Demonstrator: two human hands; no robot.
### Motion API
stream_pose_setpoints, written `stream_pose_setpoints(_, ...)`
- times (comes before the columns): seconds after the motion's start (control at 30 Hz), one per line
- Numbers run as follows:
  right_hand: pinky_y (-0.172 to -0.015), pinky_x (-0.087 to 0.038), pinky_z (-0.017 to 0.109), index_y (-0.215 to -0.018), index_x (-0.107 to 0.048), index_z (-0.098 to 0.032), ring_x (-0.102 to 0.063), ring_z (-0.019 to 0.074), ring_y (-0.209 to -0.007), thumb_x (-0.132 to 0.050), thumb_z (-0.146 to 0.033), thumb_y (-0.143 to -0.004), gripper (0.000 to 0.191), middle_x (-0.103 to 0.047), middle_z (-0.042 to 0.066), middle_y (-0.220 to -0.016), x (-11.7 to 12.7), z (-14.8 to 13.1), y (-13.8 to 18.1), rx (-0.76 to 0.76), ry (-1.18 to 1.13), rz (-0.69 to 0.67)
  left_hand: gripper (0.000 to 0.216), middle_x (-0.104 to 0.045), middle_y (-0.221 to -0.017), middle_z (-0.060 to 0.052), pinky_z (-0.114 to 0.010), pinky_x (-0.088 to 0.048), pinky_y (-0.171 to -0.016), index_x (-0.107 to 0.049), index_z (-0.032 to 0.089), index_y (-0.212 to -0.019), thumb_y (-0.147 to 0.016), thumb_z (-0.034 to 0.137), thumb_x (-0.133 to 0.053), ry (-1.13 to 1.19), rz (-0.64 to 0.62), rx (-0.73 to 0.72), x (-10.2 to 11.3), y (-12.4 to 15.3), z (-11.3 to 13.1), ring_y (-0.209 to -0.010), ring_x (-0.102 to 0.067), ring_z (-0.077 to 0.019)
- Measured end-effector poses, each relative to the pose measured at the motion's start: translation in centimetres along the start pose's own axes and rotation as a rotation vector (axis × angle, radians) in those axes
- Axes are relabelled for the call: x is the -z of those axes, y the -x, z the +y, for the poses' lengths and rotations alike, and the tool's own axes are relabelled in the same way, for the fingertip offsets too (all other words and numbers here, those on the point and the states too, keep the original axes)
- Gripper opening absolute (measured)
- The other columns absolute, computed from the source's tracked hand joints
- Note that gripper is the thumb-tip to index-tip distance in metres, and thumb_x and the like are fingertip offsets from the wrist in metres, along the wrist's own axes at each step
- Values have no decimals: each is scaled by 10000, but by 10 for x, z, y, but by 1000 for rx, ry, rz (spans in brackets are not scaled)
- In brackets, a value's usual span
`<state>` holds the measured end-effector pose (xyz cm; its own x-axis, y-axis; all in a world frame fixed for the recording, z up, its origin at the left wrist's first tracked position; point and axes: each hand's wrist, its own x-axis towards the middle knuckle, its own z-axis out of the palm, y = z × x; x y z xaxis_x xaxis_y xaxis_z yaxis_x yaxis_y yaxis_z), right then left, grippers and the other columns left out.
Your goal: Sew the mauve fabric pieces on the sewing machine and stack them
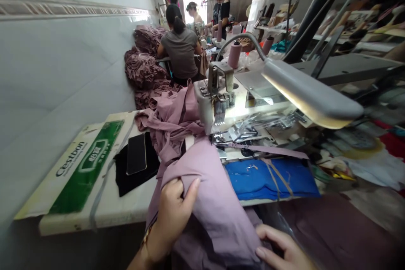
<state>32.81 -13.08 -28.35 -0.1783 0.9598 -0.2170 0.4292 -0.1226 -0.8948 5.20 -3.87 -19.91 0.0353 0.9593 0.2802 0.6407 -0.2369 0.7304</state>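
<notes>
A mauve piece of fabric [209, 177] runs from under the sewing machine [218, 105] down over the table's front edge. My left hand [175, 206] is closed on a fold of it, thumb on top. Lower right, my right hand [280, 247] pinches the fabric's right edge between thumb and fingers. Beside the needle area, a narrow mauve strip [268, 149] stretches to the right. Behind my left hand, more mauve cloth [171, 114] lies bunched on the table. A lit grey lamp [310, 90] hangs over the machine.
On the left of the table [126, 215] lie a green-and-white Cestbon carton sheet [85, 168] and a phone [137, 155] on black cloth. A blue padded bundle [272, 179] sits at the front right. Ahead, a seated co-worker [182, 46] works beside heaped fabric [144, 67].
</notes>
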Motion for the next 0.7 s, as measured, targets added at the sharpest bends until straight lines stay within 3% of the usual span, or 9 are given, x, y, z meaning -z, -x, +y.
stream_pose_setpoints(0.2,-778,-540,271,-882,-717,-218,-688,244,-853,-652,-354,-817,165,-733,39,-863,-9,-3,-14,22,-117,-45,209,-705,-882,-23,-256,-481,-770,-657,175,-863,-909,353,-557,215,-30,108,-1,-33,3,-847,-635,-178)
stream_pose_setpoints(0.33,-784,-541,291,-1265,-599,-227,-675,201,-807,-631,-376,-860,433,-698,30,-854,-25,-6,-24,10,-319,75,275,-696,-1097,-58,-311,-484,-904,-627,180,-1094,-895,360,-568,299,-50,153,0,-54,4,-1042,-629,-226)
stream_pose_setpoints(0.4,-801,-542,303,-1354,-528,-223,-673,191,-804,-613,-395,-880,511,-694,37,-878,-29,-9,-29,23,-359,133,337,-668,-1178,-76,-343,-474,-959,-582,179,-1169,-880,352,-585,318,-93,161,0,-64,4,-1111,-610,-241)
stream_pose_setpoints(0.53,-925,-515,353,-1156,-683,-224,-652,263,-1049,-617,-366,-872,324,-709,112,-1129,-27,-25,-43,97,-241,160,434,-609,-1296,-108,-387,-432,-1042,-534,171,-1247,-847,314,-624,269,-177,115,-1,-87,-1,-1207,-565,-267)
stream_pose_setpoints(0.6,-877,-533,345,-979,-730,-219,-670,267,-986,-573,-317,-888,206,-737,100,-1008,-24,-34,-53,176,-183,148,451,-608,-1298,-118,-397,-436,-1038,-530,157,-1263,-841,287,-620,239,-181,73,0,-101,-3,-1210,-563,-276)
stream_pose_setpoints(0.7,-743,-541,307,-816,-700,-208,-673,227,-787,-501,-230,-898,217,-701,56,-792,-23,-45,-69,288,-159,146,412,-633,-1248,-119,-397,-441,-1023,-548,126,-1238,-840,226,-591,222,-155,-5,4,-126,-4,-1170,-583,-270)
